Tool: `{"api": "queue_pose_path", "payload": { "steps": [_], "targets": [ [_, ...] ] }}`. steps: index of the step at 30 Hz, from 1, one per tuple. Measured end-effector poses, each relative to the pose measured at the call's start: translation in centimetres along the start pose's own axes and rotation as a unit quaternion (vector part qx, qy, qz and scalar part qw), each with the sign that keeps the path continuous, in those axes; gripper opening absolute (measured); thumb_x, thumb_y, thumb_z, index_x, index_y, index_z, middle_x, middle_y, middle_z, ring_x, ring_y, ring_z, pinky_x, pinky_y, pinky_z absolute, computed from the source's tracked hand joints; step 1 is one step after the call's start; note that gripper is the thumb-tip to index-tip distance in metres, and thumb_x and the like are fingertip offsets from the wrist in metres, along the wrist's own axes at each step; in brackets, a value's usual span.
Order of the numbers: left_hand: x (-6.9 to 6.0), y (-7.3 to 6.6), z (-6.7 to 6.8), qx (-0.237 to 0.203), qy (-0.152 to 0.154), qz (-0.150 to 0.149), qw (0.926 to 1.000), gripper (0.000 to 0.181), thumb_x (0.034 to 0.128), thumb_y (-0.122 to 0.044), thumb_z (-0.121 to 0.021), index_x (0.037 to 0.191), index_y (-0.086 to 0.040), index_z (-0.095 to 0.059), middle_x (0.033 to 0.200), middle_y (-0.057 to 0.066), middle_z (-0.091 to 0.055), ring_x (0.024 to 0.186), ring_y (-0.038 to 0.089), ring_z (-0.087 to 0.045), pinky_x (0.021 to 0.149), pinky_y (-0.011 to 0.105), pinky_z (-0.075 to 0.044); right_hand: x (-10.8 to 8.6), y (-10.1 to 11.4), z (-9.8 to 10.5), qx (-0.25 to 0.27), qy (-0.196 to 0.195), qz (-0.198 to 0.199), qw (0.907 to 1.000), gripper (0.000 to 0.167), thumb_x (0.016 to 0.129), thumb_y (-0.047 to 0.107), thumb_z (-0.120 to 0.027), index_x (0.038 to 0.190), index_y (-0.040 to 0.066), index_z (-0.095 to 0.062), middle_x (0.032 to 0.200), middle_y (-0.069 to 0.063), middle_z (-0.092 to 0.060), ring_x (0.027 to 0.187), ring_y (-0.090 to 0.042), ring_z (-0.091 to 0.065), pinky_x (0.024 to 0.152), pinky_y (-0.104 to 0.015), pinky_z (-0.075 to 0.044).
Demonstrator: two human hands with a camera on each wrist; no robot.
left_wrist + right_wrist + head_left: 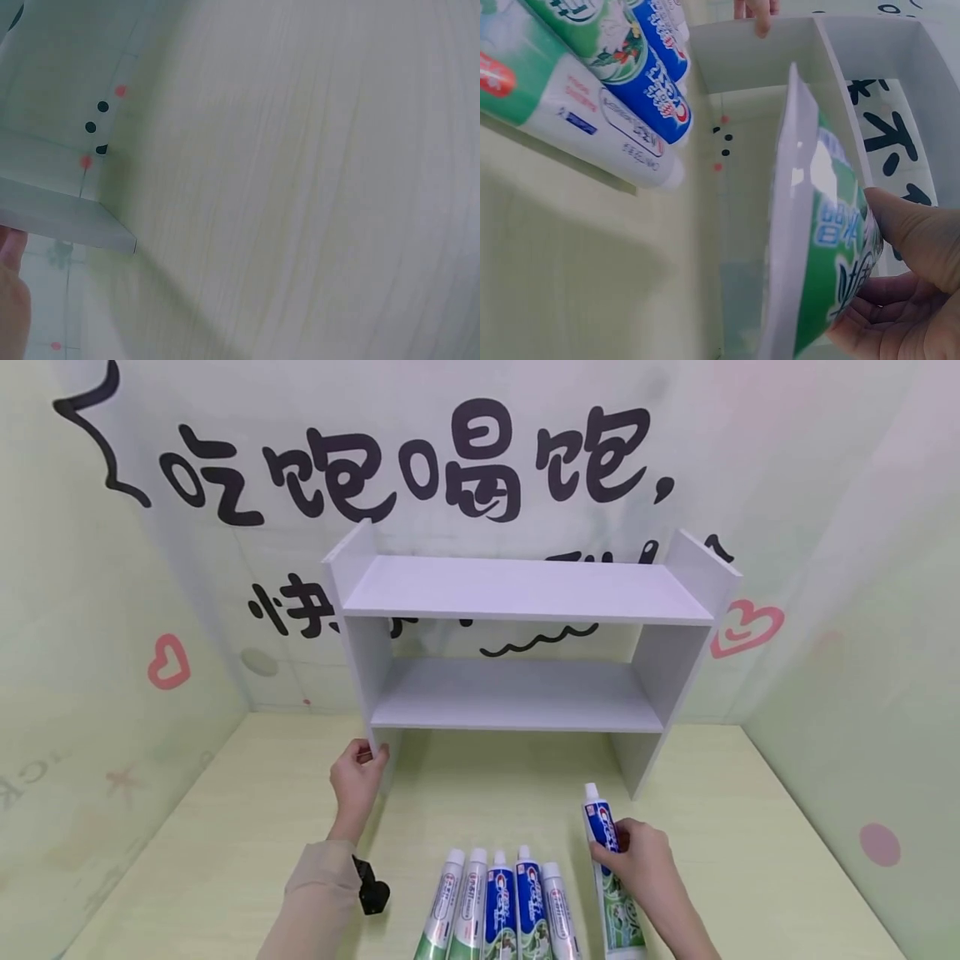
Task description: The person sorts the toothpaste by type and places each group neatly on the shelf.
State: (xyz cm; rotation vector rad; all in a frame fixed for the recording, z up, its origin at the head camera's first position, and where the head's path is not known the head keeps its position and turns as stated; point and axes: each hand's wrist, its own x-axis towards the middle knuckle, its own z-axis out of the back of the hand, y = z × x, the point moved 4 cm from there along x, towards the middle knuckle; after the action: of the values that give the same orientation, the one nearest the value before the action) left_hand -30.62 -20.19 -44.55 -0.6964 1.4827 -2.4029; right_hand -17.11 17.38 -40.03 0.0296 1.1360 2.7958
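Tube (pixel 619 914), white with blue and green print, cap towards the shelf (pixel 517 695), gripped between thumb and curled fingers of the right hand (pixel 643 856). The left hand (pixel 357 781) pinches the front edge of the shelf's left side panel. The white shelf, with 2 horizontal boards, stands on the bench (pixel 217 852); 5 other tubes (pixel 501 906) lie in a row left of the gripped one. Behind, black lettering (pixel 483 460) marks the wall (pixel 720 452).

Black writing (pixel 483 468) spans the upper middle; a pink heart (pixel 168 662) marks the left wall (pixel 90 610); a purple spot (pixel 880 845) shows lower right.
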Motion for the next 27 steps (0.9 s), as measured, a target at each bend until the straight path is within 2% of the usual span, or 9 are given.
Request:
{"api": "queue_pose_path", "payload": {
  "steps": [11,27],
  "targets": [
    [0.1,-0.1,0.1,-0.002,0.003,0.001,1.0000,0.019,0.0808,-0.015,-0.064,0.091,0.001,-0.062,0.094,0.019,-0.067,0.086,0.028,-0.066,0.058,0.012,-0.043,1.0,1.9,1.8,0.005,-0.009,0.023,0.9997,0.034,0.076,0.014,-0.068,0.096,-0.012,-0.059,0.075,-0.015,-0.065,0.057,-0.014,-0.058,0.049,-0.026,-0.050],
    [0.1,-0.2,0.2,0.000,0.012,0.011,0.9999,0.020,0.0813,-0.016,-0.063,0.093,0.001,-0.062,0.095,0.020,-0.067,0.086,0.028,-0.065,0.057,0.011,-0.043,2.9,4.0,4.0,-0.005,-0.021,0.031,0.9993,0.038,0.079,0.017,-0.066,0.102,-0.013,-0.059,0.084,-0.022,-0.065,0.061,-0.018,-0.060,0.052,-0.028,-0.052]
  ]
}}
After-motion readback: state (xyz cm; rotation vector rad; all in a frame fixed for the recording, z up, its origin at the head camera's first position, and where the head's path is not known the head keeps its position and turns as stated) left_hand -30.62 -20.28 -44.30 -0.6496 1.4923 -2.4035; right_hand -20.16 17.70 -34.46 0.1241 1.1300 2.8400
